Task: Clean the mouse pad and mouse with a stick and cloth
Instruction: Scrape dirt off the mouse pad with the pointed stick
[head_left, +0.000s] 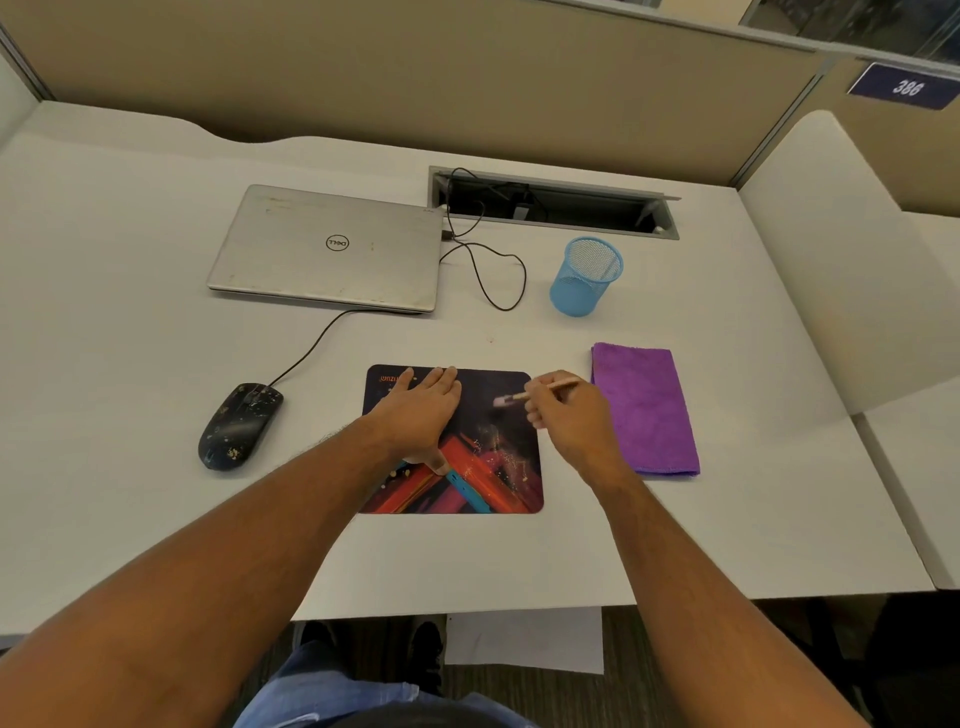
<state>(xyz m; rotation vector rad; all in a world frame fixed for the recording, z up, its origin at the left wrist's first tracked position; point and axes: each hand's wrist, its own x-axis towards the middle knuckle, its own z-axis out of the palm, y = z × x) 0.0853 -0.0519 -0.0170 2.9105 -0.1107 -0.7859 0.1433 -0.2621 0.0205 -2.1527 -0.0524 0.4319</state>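
A dark mouse pad (493, 467) with red, blue and purple stripes and pale specks lies on the white desk (156, 519). My left hand (421, 410) presses flat on its left half, fingers spread. My right hand (566, 410) grips a thin wooden stick (550, 388) whose pale, blurred tip touches the pad's upper right area. A black wired mouse (240, 427), speckled with pale spots, sits to the left of the pad. A folded purple cloth (647, 410) lies just right of the pad.
A closed silver laptop (327, 249) sits at the back, with the mouse cable running to it. A blue mesh pen cup (587, 275) stands behind the cloth. An open cable tray (550, 202) is cut into the desk. Beige partitions enclose the desk.
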